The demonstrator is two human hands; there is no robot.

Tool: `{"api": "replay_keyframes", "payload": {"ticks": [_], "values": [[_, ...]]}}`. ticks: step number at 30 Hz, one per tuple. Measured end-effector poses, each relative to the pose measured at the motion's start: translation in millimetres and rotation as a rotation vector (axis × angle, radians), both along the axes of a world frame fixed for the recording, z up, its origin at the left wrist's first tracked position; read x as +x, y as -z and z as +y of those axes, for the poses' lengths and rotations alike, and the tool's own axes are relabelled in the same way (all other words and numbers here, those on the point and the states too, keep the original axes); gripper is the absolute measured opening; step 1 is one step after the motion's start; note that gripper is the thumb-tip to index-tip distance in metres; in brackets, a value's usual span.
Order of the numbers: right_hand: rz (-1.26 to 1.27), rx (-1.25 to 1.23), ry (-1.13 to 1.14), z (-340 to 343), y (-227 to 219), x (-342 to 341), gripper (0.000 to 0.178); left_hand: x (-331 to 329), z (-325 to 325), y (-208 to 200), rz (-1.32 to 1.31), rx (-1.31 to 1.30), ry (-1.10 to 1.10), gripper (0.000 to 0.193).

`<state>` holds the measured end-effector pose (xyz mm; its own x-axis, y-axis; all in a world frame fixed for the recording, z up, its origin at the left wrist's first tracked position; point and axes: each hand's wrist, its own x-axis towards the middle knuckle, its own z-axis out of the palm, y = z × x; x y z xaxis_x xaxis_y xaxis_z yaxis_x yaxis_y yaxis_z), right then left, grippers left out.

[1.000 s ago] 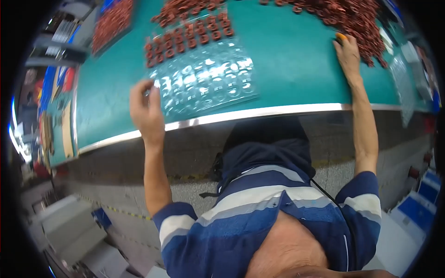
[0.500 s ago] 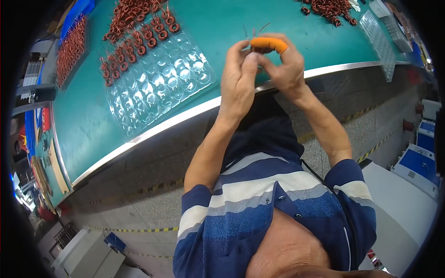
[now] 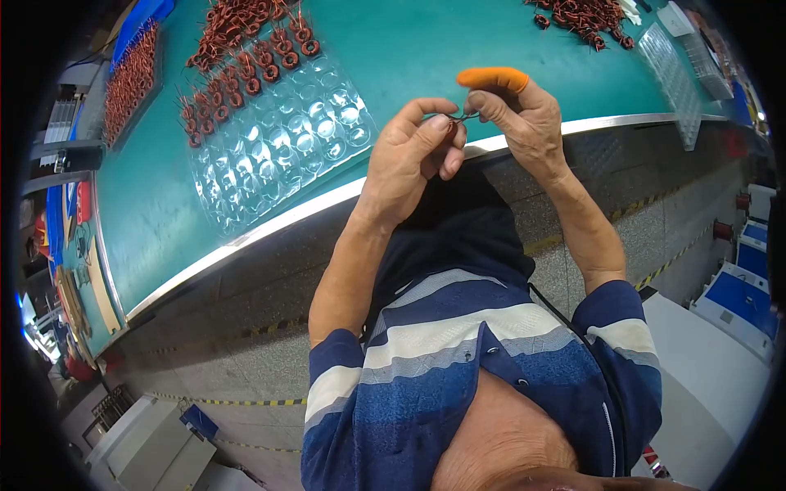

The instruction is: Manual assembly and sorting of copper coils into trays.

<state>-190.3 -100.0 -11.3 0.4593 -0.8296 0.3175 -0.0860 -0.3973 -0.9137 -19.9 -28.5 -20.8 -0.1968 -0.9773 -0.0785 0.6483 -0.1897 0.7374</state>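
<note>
Between thumb and fingers, my left hand (image 3: 409, 151) grips a small copper-wire ring coil, mostly hidden by the fingers. My right hand (image 3: 528, 123) is closed in a pinch at the coil's thin wire leads (image 3: 464, 117). An orange finger cot (image 3: 495, 78) covers a raised finger of that hand. Both hands are above the table's front edge. Left of them lies a clear plastic blister tray (image 3: 282, 147) with round pockets. Rows of reddish-brown ring coils (image 3: 250, 74) with upright leads fill its far side, while its near pockets hold none.
Loose coils lie in one pile (image 3: 233, 29) behind the tray and another (image 3: 577, 20) at the far right. A filled tray (image 3: 131, 86) stands at the far left. More clear trays (image 3: 671, 78) overhang the green table (image 3: 164, 204) at the right. A metal strip (image 3: 270, 217) edges the table.
My hands have come slightly apart and lower, toward me. The orange-covered finger has lifted off the coil, and the right thumb and fingers now pinch at its leads.
</note>
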Motion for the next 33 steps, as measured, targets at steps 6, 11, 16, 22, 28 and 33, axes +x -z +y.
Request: {"api": "replay_keyframes", "payload": {"ticks": [6, 11, 16, 22, 28, 33], "values": [[-0.103, 0.231, -0.079, -4.6, -4.6, 0.3, 0.043, -1.0, 5.4, 3.2, -0.601, -0.222, -0.191, 0.028], [0.022, 0.395, -0.153, -4.5, -16.4, -1.4, 0.03, -1.0, 7.3, 5.8, -0.835, -0.415, -0.227, 0.027], [0.064, 0.099, -0.004, 1.7, -7.9, 6.7, 0.025, -5.9, 9.1, 14.0, -0.194, -0.133, -0.05, 0.021], [0.024, 0.302, -0.059, 4.1, -9.1, -4.7, 0.024, -13.0, 9.9, 10.0, -0.355, -0.166, -0.071, 0.025], [0.287, -0.201, 0.123, 3.6, -16.6, -1.8, 0.02, -21.1, 7.1, 3.2, -0.252, -0.109, -0.159, 0.027], [0.323, -1.08, 0.243, 32.3, -28.7, 6.7, 0.016, -23.1, -1.4, 0.4, -0.287, -0.023, -0.298, 0.024]]}}
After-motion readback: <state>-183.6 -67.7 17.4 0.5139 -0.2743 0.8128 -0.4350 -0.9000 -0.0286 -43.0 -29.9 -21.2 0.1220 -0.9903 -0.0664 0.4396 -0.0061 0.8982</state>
